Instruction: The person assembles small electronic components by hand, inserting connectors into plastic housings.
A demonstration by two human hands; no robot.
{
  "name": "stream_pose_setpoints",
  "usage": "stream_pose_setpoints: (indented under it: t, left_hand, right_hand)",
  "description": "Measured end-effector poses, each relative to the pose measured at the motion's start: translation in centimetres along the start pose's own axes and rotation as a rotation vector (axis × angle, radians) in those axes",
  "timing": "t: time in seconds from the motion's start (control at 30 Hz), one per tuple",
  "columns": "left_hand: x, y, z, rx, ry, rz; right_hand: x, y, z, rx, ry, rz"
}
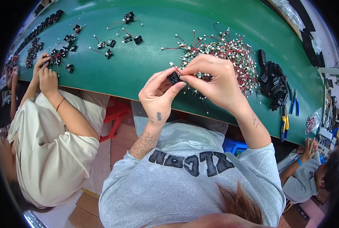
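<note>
My left hand (156, 95) holds a small black plastic block (173, 78) between thumb and fingers, above the near edge of the green table (120, 79). From the right, my right hand (217, 78) pinches a short red wire lead (176, 68) at the block, fingertips and thumb closed together. A white plug on the lead's free end sticks up past the fingers. Where the wire meets the block is partly covered by my fingertips. Just beyond my right hand lies a large heap of red and black wire leads (232, 57) with white plugs.
Right of the heap are a pile of black plastic parts (274, 83), blue-handled pliers (295, 103) and a yellow-and-blue-handled tool (285, 125). Several wired black blocks (128, 38) lie at the far left. A co-worker's hands (48, 78) work there; a red stool (117, 116) stands between us.
</note>
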State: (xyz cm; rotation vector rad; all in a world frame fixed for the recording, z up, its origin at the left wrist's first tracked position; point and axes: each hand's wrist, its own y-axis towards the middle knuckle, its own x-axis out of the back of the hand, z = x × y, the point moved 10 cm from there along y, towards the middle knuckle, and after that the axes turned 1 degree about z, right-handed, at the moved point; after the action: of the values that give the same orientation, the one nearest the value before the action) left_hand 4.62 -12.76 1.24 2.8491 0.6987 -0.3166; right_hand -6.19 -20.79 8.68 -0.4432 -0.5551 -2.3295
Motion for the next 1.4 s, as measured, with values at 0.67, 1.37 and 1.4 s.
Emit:
stream_pose_setpoints:
  t: [0.67,1.37,1.4]
  left_hand:
    - [-0.6,-0.4,1.0,0.023,-0.145,0.025]
    - [-0.6,-0.2,1.0,0.026,-0.13,0.095]
    - [-0.5,-0.2,1.0,0.025,-0.127,0.09]
  right_hand:
    - [-1.8,1.2,-5.1,-0.481,0.514,0.155]
    - [-1.8,6.4,-4.7,0.261,-0.752,0.108]
    - [-2.0,6.5,-4.5,0.265,-0.748,0.111]
